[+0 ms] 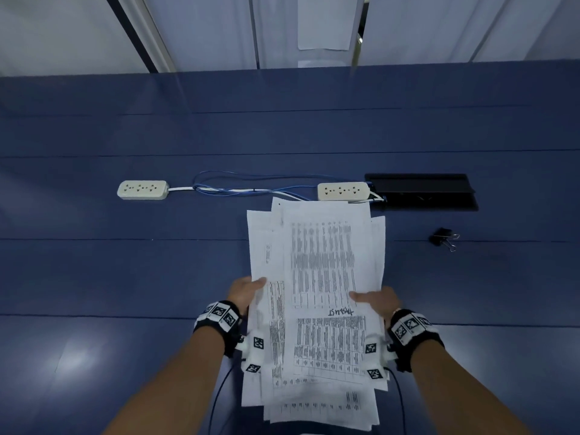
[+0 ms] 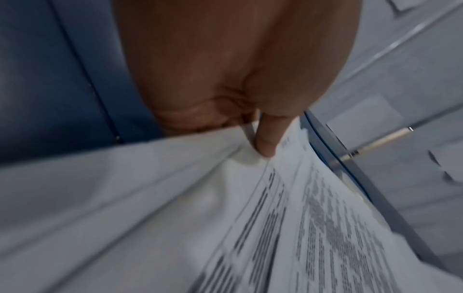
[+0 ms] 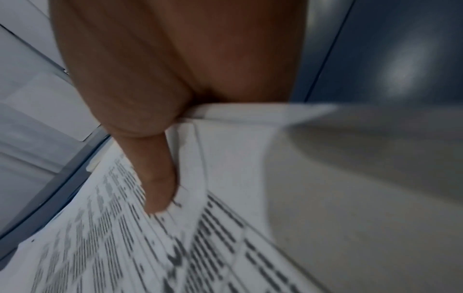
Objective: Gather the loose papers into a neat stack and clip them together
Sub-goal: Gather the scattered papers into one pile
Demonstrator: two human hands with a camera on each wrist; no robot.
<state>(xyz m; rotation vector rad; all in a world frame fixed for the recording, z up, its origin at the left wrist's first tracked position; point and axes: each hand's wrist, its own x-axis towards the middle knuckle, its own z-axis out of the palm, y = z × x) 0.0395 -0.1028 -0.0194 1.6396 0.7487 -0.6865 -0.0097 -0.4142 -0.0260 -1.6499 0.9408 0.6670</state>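
Papers (image 1: 317,293) at lower centre of head view, uneven sheaf, edges fanned, held over blue table (image 1: 125,262). Left hand (image 1: 243,291) grips left edge – thumb on top sheet, other fingers hidden beneath. Right hand (image 1: 378,301) grips right edge same way, thumb on print. Binder clip (image 1: 444,238) at right of frame, on table, well apart from papers. Two power strips (image 1: 142,189) just above sheaf.
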